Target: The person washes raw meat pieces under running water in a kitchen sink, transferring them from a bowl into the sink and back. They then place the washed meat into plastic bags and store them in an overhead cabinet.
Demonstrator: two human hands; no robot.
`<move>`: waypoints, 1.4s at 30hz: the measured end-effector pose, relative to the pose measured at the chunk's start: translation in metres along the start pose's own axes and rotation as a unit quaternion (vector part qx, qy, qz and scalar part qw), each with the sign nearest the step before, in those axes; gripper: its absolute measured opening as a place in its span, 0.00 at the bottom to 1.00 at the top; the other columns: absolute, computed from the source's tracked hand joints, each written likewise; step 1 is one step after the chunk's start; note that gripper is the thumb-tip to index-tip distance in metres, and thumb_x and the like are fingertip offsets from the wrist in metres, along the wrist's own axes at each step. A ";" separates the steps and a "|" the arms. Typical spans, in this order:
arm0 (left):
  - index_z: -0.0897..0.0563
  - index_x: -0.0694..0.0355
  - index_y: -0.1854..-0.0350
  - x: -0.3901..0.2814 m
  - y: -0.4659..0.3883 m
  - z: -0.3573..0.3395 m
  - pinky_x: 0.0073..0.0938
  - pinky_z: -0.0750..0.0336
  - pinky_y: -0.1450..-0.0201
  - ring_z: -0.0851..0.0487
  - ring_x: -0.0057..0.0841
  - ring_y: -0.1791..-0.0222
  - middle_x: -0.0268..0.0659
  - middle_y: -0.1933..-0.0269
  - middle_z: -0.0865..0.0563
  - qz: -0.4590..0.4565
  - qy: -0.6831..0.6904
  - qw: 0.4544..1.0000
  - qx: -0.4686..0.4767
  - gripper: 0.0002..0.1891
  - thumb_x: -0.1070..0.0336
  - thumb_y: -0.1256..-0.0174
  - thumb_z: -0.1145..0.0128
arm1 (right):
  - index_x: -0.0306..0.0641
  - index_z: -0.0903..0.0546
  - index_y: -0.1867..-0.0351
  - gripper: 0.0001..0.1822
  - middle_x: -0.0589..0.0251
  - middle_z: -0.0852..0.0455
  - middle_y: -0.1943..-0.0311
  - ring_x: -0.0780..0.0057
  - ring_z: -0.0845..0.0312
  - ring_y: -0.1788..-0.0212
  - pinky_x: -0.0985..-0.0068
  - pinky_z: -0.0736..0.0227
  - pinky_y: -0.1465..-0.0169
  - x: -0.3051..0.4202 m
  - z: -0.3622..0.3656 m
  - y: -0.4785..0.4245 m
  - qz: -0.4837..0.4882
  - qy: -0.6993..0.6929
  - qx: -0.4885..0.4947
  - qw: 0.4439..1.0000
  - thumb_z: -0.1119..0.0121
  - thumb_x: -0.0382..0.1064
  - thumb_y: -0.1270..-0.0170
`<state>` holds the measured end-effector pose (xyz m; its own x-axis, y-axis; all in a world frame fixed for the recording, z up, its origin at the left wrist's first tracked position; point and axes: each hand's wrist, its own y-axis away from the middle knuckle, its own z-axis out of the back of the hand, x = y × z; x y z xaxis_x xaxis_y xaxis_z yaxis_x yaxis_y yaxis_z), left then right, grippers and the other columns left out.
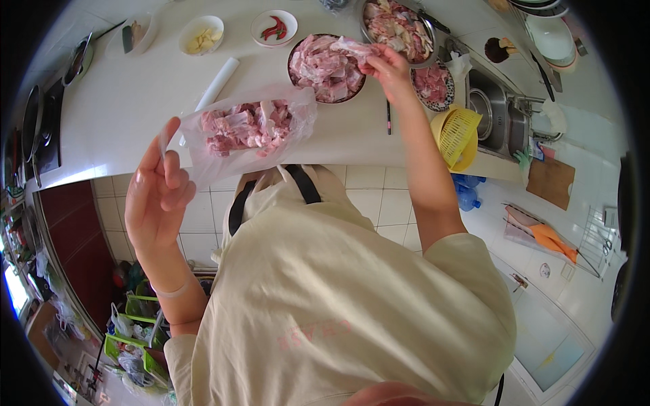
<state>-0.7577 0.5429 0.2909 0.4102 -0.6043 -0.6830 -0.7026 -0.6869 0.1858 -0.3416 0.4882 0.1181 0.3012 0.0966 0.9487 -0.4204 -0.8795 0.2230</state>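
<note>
My right hand (387, 68) grips a piece of raw meat (354, 48) at the right edge of a dark-rimmed bowl heaped with meat chunks (325, 71). At the left, my left hand (160, 177) pinches the edge of a clear plastic bag (190, 167) between thumb and fingers. The bag lies spread on the counter, with raw meat pieces (249, 127) on it. Beyond my right hand stands a metal bowl (363, 20) of meat and skin. A patterned bowl (450, 86) with more meat is right of my forearm.
On the white counter (127, 111) are a plastic wrap roll (221, 81), a bowl of sliced garlic or ginger (202, 35), a bowl with red chilies (274, 29) and a dark stick (389, 119). Yellow baskets (457, 137) stand beside the sink (500, 119); a stove (48, 127) is far left.
</note>
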 end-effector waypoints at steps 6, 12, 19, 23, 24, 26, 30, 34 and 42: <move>0.50 0.76 0.33 0.000 0.003 -0.001 0.11 0.41 0.76 0.36 0.09 0.79 0.32 0.68 0.26 -0.001 -0.014 1.000 -0.016 0.36 0.58 0.34 0.52 | 0.33 0.20 0.69 0.18 0.59 0.17 0.76 0.72 0.18 0.70 0.75 0.26 0.66 -0.065 0.004 -0.009 0.011 0.351 -0.153 0.924 0.34 0.48 0.49; 0.51 0.77 0.33 0.003 0.005 -0.002 0.11 0.41 0.76 0.36 0.09 0.80 0.31 0.68 0.26 -0.008 -0.022 0.999 -0.027 0.37 0.57 0.35 0.51 | 0.37 0.19 0.71 0.22 0.56 0.16 0.72 0.60 0.19 0.66 0.67 0.26 0.61 -0.062 0.000 0.005 0.040 0.516 -0.115 0.848 0.33 0.56 0.55; 0.51 0.77 0.33 0.003 0.000 -0.005 0.10 0.41 0.76 0.36 0.10 0.79 0.32 0.68 0.26 -0.007 -0.020 1.000 -0.010 0.36 0.57 0.34 0.52 | 0.36 0.19 0.73 0.17 0.59 0.16 0.77 0.67 0.19 0.71 0.72 0.26 0.64 -0.063 -0.010 -0.012 0.007 0.580 -0.126 0.805 0.34 0.48 0.59; 0.50 0.76 0.33 0.002 -0.002 -0.008 0.10 0.41 0.75 0.37 0.10 0.77 0.33 0.68 0.26 0.000 -0.005 1.000 0.004 0.34 0.59 0.33 0.54 | 0.36 0.19 0.73 0.14 0.60 0.16 0.78 0.72 0.20 0.75 0.76 0.27 0.67 -0.040 0.008 -0.006 0.082 0.483 -0.171 0.855 0.35 0.43 0.60; 0.50 0.76 0.33 0.003 -0.002 -0.005 0.10 0.40 0.75 0.37 0.11 0.77 0.33 0.67 0.26 0.003 0.004 1.000 0.005 0.34 0.59 0.33 0.54 | 0.36 0.20 0.73 0.12 0.62 0.17 0.78 0.76 0.21 0.76 0.78 0.28 0.68 -0.029 0.000 0.000 0.087 0.443 -0.152 0.879 0.36 0.41 0.58; 0.49 0.75 0.33 0.002 0.000 -0.003 0.11 0.40 0.74 0.37 0.11 0.77 0.33 0.67 0.26 0.005 0.019 1.000 0.003 0.33 0.60 0.33 0.54 | 0.35 0.21 0.71 0.10 0.66 0.18 0.79 0.81 0.24 0.76 0.82 0.29 0.69 0.004 -0.027 0.016 0.125 0.362 -0.090 0.919 0.37 0.36 0.55; 0.54 0.74 0.32 0.001 -0.002 0.001 0.14 0.38 0.72 0.35 0.11 0.77 0.36 0.65 0.26 0.002 0.030 1.000 0.007 0.34 0.62 0.33 0.54 | 0.33 0.22 0.67 0.09 0.67 0.19 0.73 0.84 0.24 0.73 0.84 0.30 0.69 0.047 -0.094 0.054 0.144 0.119 0.115 0.976 0.42 0.27 0.53; 0.50 0.74 0.33 -0.007 -0.015 -0.002 0.15 0.36 0.69 0.35 0.12 0.75 0.34 0.65 0.27 0.007 0.022 1.000 0.002 0.34 0.59 0.32 0.53 | 0.33 0.24 0.62 0.10 0.68 0.23 0.67 0.83 0.24 0.70 0.81 0.27 0.66 0.027 -0.147 0.074 0.204 0.233 0.235 0.921 0.43 0.28 0.48; 0.40 0.74 0.38 -0.017 -0.048 0.003 0.27 0.30 0.51 0.24 0.25 0.57 0.43 0.52 0.23 0.023 0.024 0.999 0.026 0.27 0.59 0.32 0.54 | 0.36 0.21 0.65 0.08 0.57 0.20 0.73 0.68 0.22 0.72 0.74 0.27 0.67 0.001 -0.144 0.094 0.204 0.307 -0.048 0.929 0.41 0.34 0.48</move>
<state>-0.7326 0.5877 0.2918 0.4043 -0.6540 -0.6395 -0.7494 -0.6377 0.1784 -0.5035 0.4726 0.1724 -0.4314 0.0382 0.9014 -0.4758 -0.8585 -0.1913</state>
